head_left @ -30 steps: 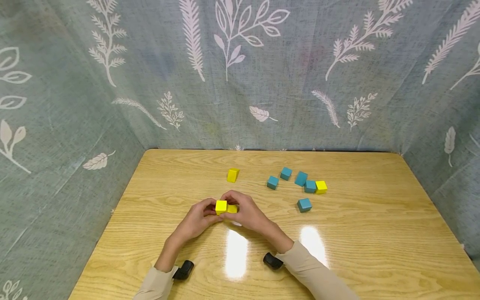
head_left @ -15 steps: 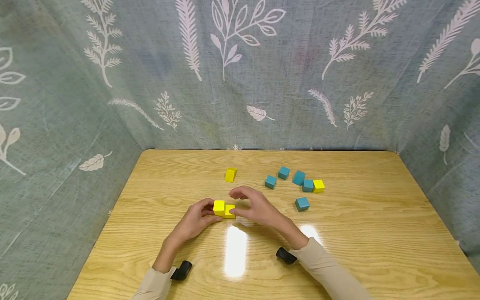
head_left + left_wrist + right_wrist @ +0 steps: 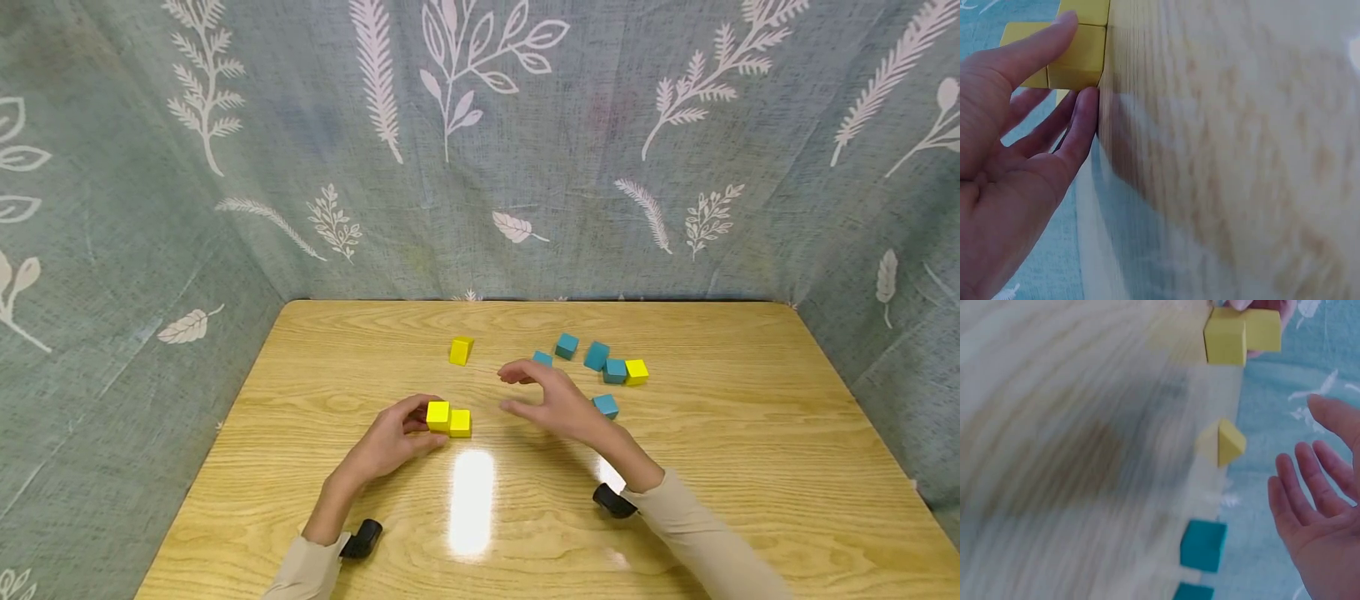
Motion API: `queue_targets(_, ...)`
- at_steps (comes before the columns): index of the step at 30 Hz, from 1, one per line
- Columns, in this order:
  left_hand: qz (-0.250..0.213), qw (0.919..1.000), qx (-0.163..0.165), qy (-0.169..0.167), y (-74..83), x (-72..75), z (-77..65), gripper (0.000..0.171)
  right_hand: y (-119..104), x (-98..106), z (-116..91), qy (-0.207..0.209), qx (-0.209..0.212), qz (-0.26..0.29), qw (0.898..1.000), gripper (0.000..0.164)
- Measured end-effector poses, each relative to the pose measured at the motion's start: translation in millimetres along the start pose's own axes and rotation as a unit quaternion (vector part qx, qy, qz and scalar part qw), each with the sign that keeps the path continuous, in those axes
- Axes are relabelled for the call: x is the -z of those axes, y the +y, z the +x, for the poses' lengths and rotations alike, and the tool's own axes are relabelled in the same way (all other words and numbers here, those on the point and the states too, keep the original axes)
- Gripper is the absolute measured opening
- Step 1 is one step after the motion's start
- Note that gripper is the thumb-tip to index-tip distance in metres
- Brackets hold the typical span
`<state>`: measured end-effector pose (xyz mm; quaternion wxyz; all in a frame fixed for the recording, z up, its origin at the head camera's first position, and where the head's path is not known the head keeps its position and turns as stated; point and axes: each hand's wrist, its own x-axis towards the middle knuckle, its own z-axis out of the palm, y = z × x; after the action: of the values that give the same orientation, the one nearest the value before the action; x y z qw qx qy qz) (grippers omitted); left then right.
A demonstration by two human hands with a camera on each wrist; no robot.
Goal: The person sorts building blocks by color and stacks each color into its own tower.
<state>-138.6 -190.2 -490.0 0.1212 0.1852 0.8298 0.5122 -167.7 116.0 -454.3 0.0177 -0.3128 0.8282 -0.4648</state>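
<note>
My left hand [image 3: 393,437] holds a yellow block stack [image 3: 438,415], thumb on the near side and fingers on the far side. Beside the stack's right face a lower yellow cube [image 3: 460,423] sits on the table. The left wrist view shows the thumb across the yellow blocks [image 3: 1079,59] and a fingertip low by the table. With fingers spread and nothing between them, my right hand [image 3: 558,404] is over the table to the right of these blocks. Its palm and loosely bent fingers [image 3: 1307,494] show in the right wrist view.
A yellow wedge [image 3: 461,351] lies farther back. Several blue blocks [image 3: 567,346] are scattered at the back right, one partly behind the right hand. A yellow block [image 3: 636,372] touches a blue cube [image 3: 615,372]. Patterned cloth [image 3: 412,233] hangs along the wooden table's [image 3: 750,467] back edge.
My right hand has let go of the lower yellow cube and moved right, away from it, with fingers opened. The left hand stays at the yellow stack.
</note>
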Motion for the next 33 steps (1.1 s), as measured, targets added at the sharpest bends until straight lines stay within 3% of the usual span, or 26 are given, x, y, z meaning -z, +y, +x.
queue_targets(12, 0.007, 0.9995, -0.028, 0.015, -6.1, -1.5, -0.6, 0.033, 14.7, 46.8, -15.2, 0.043, -0.015, -0.029, 0.999, 0.039)
queue_targets(24, -0.015, 0.9997, 0.016, 0.011, -0.6, -0.6, 0.9, 0.035, 45.9, 84.3, -37.2, 0.089, -0.021, -0.081, 0.992, 0.04)
queue_targets(33, -0.03, 0.9988, 0.038, 0.012, 0.7, -0.2, 0.8, 0.038, 61.7, 104.9, -51.3, 0.088, -0.047, -0.141, 0.985, 0.04)
